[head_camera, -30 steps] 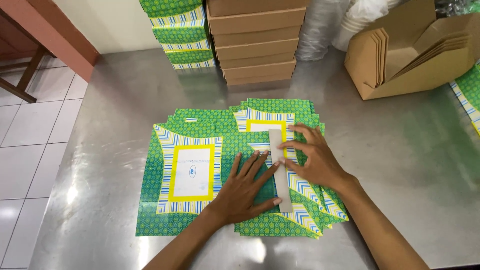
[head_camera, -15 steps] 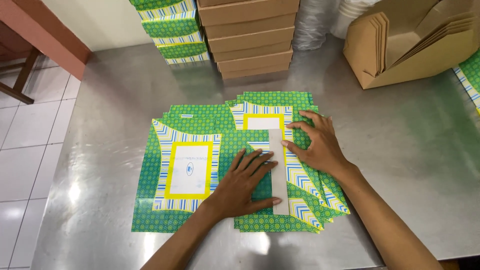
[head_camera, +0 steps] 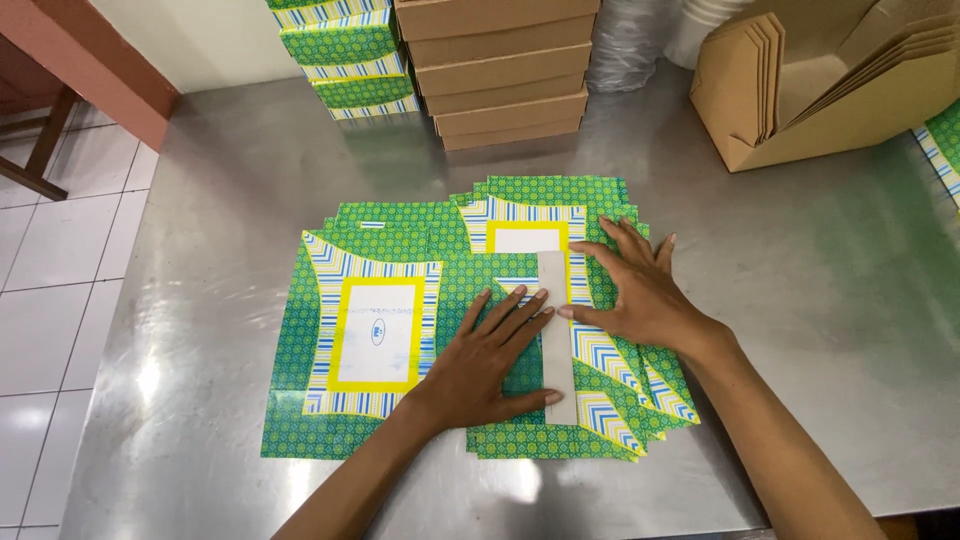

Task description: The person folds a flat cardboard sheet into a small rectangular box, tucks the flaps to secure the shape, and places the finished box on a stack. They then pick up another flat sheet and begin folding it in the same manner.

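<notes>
Hands pressed flat at centre frame: my left hand (head_camera: 490, 365) and right hand (head_camera: 635, 295), fingers spread and gripping nothing, flank a pale folded flap (head_camera: 556, 335) running top to bottom on a stack of green patterned carton blanks (head_camera: 400, 330). Upper right, an open brown box (head_camera: 850, 115) holds folded brown cartons (head_camera: 760, 75) standing on edge.

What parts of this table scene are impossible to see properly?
- Head view: the cardboard sheets under the left hand and right hand are covered by them.
- The box stacks are cut off by the top edge.
- The green piece is cut off by the right edge.
</notes>
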